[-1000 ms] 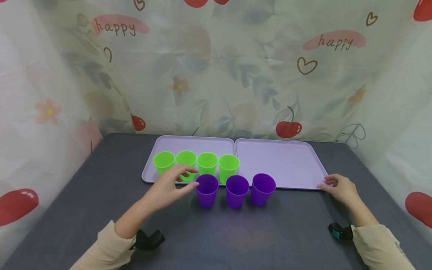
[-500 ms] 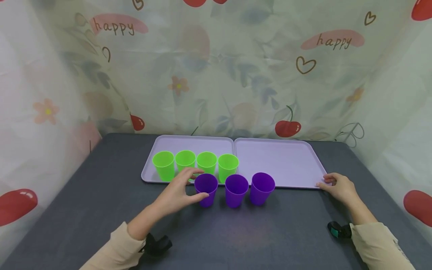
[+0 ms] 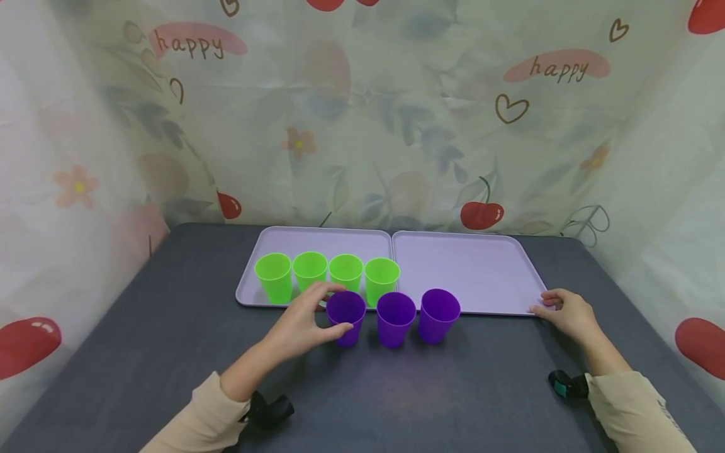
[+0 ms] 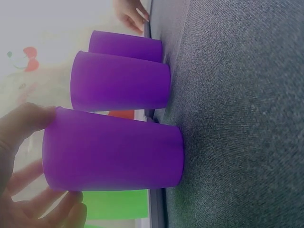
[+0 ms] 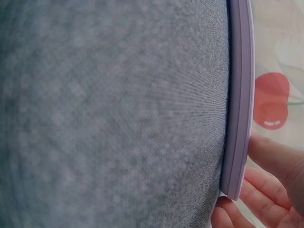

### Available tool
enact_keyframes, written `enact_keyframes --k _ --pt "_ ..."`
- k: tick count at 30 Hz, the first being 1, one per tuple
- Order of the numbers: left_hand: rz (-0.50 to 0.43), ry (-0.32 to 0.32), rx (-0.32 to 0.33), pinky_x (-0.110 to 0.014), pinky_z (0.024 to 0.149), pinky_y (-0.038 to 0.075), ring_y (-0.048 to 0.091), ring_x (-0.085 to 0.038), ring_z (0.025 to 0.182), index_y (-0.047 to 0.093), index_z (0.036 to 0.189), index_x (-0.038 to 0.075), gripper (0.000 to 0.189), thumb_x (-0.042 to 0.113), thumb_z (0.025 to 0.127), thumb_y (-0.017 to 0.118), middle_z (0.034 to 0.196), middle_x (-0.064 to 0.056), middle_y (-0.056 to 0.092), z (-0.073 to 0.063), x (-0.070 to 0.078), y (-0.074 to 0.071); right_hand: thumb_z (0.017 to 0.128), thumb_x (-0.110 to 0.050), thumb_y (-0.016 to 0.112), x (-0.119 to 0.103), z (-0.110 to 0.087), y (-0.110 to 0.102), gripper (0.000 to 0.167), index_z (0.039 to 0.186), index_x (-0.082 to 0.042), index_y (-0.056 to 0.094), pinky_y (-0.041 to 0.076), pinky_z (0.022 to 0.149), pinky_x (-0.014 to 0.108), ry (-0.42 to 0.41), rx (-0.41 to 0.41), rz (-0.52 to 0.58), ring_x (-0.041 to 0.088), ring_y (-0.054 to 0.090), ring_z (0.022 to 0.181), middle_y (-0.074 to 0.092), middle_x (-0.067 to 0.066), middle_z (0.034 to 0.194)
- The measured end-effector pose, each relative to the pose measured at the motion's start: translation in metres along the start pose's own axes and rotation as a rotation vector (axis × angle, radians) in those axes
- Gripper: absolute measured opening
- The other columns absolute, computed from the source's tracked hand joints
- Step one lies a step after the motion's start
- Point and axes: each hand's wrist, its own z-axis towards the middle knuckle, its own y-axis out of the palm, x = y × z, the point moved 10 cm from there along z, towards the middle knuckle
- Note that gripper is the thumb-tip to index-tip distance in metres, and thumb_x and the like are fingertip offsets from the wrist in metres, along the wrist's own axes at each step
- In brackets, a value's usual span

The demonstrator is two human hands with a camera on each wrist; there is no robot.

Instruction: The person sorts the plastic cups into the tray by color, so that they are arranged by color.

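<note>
Here the left hand (image 3: 306, 321) wraps its fingers (image 4: 28, 118) around the leftmost purple cup (image 3: 346, 316), upright on the counter (image 3: 170, 352) just near of the left tray (image 3: 252, 280). Two more purple cups crowd its right; the left side is open. The right hand (image 3: 569, 311) pinches the right tray (image 3: 532, 277) at its near corner.

Left hand on the nearest purple cup

The left hand (image 4: 21, 166) grips the nearest purple cup (image 4: 114, 154) at 7 o'clock; two more purple cups (image 4: 121, 80) stand toward 12 on the grey table (image 4: 237, 118).
</note>
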Motion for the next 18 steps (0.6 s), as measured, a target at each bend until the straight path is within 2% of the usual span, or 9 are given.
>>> enact_keyframes --k 5,9,18 --pt "-0.014 0.023 0.013 -0.038 0.086 0.051 0.056 -0.018 0.105 0.056 0.117 0.012 0.050 0.024 0.074 0.078 0.117 -0.004 0.058 -0.001 0.003 -0.002 0.086 -0.032 0.066 0.001 0.000 0.000 0.054 0.114 0.013 0.052 0.045 0.077 0.047 0.006 -0.004 0.001 0.040 0.055 0.095 0.059 0.032 0.110" --pt "-0.021 0.017 0.027 -0.040 0.086 0.051 0.056 -0.018 0.104 0.057 0.115 0.012 0.048 0.023 0.073 0.079 0.115 -0.004 0.058 0.000 0.004 -0.006 0.086 -0.032 0.066 0.001 0.001 0.001 0.055 0.114 0.013 0.052 0.045 0.077 0.047 0.009 -0.009 0.003 0.040 0.055 0.095 0.059 0.032 0.110" --pt "-0.023 0.050 0.061 -0.041 0.088 0.050 0.056 -0.018 0.105 0.058 0.110 0.011 0.044 0.022 0.073 0.079 0.112 -0.004 0.060 0.003 0.014 -0.016 0.086 -0.032 0.066 0.002 0.001 0.001 0.055 0.114 0.013 0.052 0.045 0.078 0.049 0.009 -0.012 -0.001 0.041 0.055 0.096 0.059 0.032 0.111"
